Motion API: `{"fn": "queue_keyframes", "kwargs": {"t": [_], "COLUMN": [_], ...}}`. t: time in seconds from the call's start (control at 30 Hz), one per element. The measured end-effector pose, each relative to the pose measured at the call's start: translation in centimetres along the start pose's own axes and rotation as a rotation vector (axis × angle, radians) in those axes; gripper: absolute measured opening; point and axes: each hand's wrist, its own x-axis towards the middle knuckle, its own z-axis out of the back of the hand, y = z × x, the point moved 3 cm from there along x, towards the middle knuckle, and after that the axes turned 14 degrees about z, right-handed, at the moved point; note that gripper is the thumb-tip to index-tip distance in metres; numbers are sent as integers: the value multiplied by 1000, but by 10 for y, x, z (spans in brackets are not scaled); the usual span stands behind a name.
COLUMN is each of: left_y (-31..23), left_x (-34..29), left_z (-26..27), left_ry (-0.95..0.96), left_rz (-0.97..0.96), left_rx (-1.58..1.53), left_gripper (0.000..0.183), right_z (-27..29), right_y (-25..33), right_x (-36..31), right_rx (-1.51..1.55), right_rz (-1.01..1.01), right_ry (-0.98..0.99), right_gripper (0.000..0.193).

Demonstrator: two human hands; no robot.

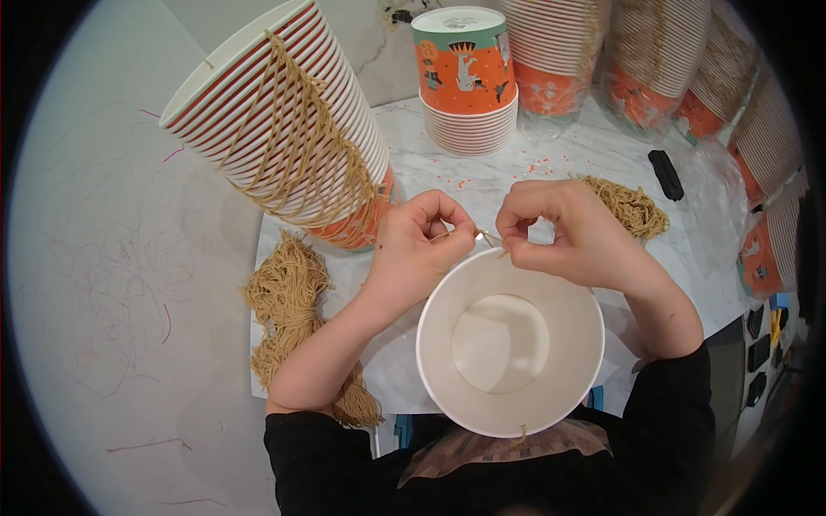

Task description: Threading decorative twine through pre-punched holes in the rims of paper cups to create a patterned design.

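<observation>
A white paper bucket (pixel 447 361) sits in front of my body, its mouth facing up toward me. At its far rim, my left hand (pixel 420 245) pinches a thin tan string (pixel 489 235) between thumb and fingers. Just to the right, my right hand (pixel 564 232) is closed on the same string, close to the rim. Another short bit of string shows at the bucket's near rim. Beside my left forearm lies a tied bundle of tan strings (pixel 288 301). Past my right hand is a looser heap of string (pixel 632 209).
A tall leaning stack of buckets (pixel 292 129) draped with string stands at the left. Behind are a shorter stack (pixel 469 129) with an upside-down orange bucket on top and several wrapped stacks (pixel 559 60). A black object (pixel 665 175) and orange specks lie on the marbled table (pixel 400 129).
</observation>
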Motion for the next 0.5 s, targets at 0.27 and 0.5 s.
{"fn": "queue_keyframes", "kwargs": {"t": [0.27, 0.5], "left_y": [-4, -3], "left_x": [-4, 0], "left_z": [2, 1], "left_ry": [12, 55], "left_rz": [38, 22], "left_rx": [139, -90], "left_gripper": [3, 7], "right_z": [0, -4], "right_y": [-4, -22], "right_x": [0, 4], "right_rx": [51, 250], "right_rz": [-32, -284], "right_ry": [13, -3], "right_gripper": [11, 16]}}
